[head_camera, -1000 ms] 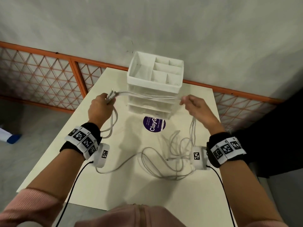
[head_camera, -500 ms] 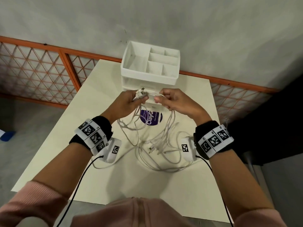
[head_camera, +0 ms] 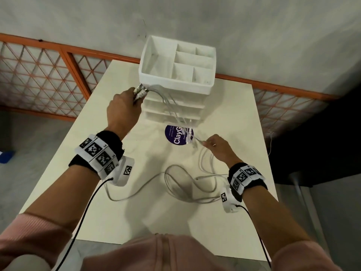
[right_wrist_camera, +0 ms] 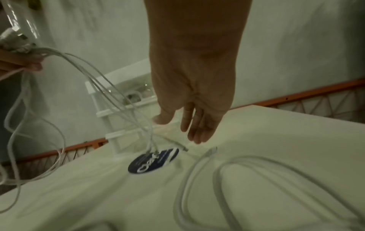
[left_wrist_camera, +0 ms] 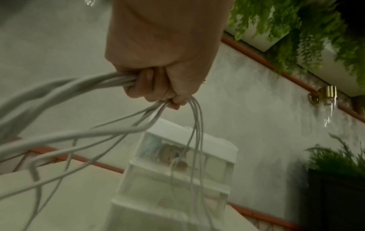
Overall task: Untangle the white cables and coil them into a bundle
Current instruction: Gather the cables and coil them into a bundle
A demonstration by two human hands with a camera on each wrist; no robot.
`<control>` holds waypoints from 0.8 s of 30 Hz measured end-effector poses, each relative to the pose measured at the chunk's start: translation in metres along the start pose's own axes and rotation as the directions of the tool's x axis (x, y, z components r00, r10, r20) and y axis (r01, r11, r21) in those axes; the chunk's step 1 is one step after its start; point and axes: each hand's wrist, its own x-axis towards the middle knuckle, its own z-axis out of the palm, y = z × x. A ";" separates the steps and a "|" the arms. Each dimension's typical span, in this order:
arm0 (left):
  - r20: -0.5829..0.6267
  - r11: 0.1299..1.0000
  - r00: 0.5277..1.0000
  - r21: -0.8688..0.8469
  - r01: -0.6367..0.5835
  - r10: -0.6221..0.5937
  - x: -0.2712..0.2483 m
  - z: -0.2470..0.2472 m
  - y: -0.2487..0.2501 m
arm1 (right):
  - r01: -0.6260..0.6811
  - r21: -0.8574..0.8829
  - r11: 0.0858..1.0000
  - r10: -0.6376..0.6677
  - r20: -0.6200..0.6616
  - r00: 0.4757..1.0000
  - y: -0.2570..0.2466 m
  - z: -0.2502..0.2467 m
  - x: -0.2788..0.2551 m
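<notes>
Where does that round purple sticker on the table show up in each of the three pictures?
Head: purple sticker at centre, just in front of the white drawer box.
Left wrist: not in view; the box fills the bottom.
Right wrist: lower centre, under the open right hand.
Shared landmark: the white drawer box.

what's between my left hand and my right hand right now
In the head view, white cables slope from the left hand past the drawer organizer toward the right hand.

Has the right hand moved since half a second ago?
Yes. The right hand has dropped away from the white organizer, toward the person and down beside the purple sticker, its fingers now straight.
</notes>
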 end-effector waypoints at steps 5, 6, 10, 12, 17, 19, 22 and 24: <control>0.210 0.985 0.974 0.163 0.047 -0.082 -0.013 0.024 0.001 | -0.108 -0.132 0.985 0.121 0.093 0.988 0.018 0.041 -0.008; 0.238 0.982 0.967 0.183 0.044 -0.087 -0.016 0.027 0.001 | -0.124 -0.137 0.983 0.135 0.077 0.988 0.019 0.048 -0.010; 0.314 0.987 0.944 0.155 0.051 -0.098 -0.017 0.034 0.000 | -0.281 -0.033 0.959 0.282 0.041 0.958 0.019 0.047 -0.007; 0.357 0.998 0.933 0.042 0.041 -0.053 -0.015 0.037 -0.001 | -0.285 0.068 0.956 0.286 -0.001 0.958 0.010 0.036 -0.003; 0.440 0.903 0.898 -0.388 0.181 0.009 -0.021 0.034 0.017 | -0.029 0.275 0.961 0.013 0.058 0.998 -0.050 0.007 -0.018; 0.449 0.833 0.893 -0.493 0.253 -0.005 -0.025 0.036 0.025 | 0.098 0.256 0.962 -0.131 0.114 0.985 -0.077 0.002 -0.029; 0.475 0.755 0.878 -0.594 0.277 0.052 -0.031 0.033 0.033 | 0.266 0.182 0.947 -0.301 0.202 0.932 -0.107 0.000 -0.047; 0.495 0.696 0.859 -0.663 0.277 0.129 -0.036 0.029 0.039 | 0.343 0.168 0.924 -0.377 0.256 0.890 -0.119 0.003 -0.058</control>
